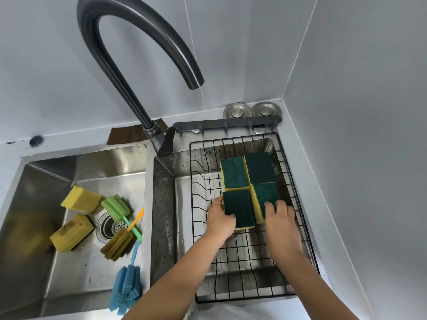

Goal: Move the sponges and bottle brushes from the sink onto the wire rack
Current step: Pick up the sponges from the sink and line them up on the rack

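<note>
Black wire rack [298, 197]: four sponges [234, 173]; sink [34, 204]: brushes [126, 287].

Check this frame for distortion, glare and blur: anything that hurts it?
Head view: wide-angle bending bows the faucet and wall seams; soft even daylight, only mild sheen on the left sink steel, no blown glare; the lower-left sponge and blue brush near the edge look smeared; the rack, its four sponges and both hands, left and right, read sharp.

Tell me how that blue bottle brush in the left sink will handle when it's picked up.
The blue bottle brush probably feels light, since its head looks like foam. The head may squash and drip; droplets dot the sink. Its thin handle likely flexes slightly.
</note>
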A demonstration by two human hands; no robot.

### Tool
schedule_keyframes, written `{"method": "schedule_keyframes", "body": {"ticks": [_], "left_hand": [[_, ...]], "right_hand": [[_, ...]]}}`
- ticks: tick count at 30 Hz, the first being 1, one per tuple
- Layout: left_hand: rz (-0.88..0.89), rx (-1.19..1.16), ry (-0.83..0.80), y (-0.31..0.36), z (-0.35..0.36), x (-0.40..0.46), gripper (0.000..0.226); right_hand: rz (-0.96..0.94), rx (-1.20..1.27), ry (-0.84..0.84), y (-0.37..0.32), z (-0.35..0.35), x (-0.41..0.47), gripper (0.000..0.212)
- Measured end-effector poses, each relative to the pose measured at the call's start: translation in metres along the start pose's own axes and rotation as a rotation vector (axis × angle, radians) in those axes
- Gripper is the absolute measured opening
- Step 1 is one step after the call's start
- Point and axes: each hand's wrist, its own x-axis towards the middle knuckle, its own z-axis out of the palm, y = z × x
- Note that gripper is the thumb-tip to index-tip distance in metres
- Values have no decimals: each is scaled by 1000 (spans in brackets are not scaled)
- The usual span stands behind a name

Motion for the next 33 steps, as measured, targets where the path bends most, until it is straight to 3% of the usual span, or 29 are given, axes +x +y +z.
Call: {"method": "schedule_keyframes", "body": {"ticks": [12,20,28,33], "left_hand": [[17,-81,80,5,6,-2,57],[0,-194,139,11,11,3,59],[55,-17,110,1,3,10,48],[60,14,103,0,1,9,47]], "right_hand": [[-30,16,-11,0,0,5,44],[-60,20,4,7,7,4,64],[-111,87,91,9,12,9,39],[-83,74,85,3,12,9,38]]}}
